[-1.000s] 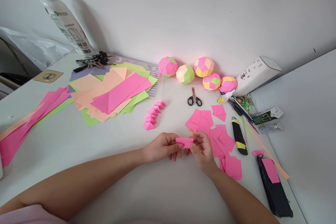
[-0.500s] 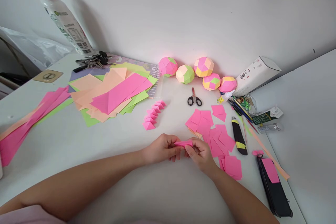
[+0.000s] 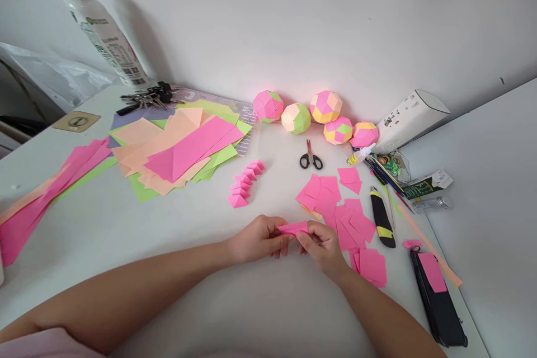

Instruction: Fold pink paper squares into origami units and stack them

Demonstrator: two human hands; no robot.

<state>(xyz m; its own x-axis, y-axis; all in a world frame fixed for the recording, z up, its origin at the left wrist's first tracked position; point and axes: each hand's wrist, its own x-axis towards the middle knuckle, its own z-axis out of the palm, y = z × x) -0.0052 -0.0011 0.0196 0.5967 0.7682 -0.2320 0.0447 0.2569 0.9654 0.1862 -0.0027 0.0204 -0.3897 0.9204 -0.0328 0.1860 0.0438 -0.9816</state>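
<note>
A small folded pink paper piece (image 3: 292, 228) is pinched between both hands just above the white table (image 3: 126, 224). My left hand (image 3: 255, 238) grips its left end, fingers curled. My right hand (image 3: 322, 245) grips its right end with thumb and fingers pressed together. Loose pink paper squares (image 3: 344, 218) lie just right of my hands. A row of folded pink units (image 3: 244, 182) sits a little beyond my left hand.
Several paper balls (image 3: 323, 114) line the back wall, with black scissors (image 3: 311, 158) in front. Coloured sheets (image 3: 176, 148) and pink strips (image 3: 46, 190) lie left. A utility knife (image 3: 382, 217), pens (image 3: 384, 173), a black case (image 3: 438, 296), keys (image 3: 146, 98) and a bottle (image 3: 103, 33) are around.
The pink piece went from a flat strip held up to a narrower fold squeezed between the fingers. Both hands closed in on it slightly; nothing else moved.
</note>
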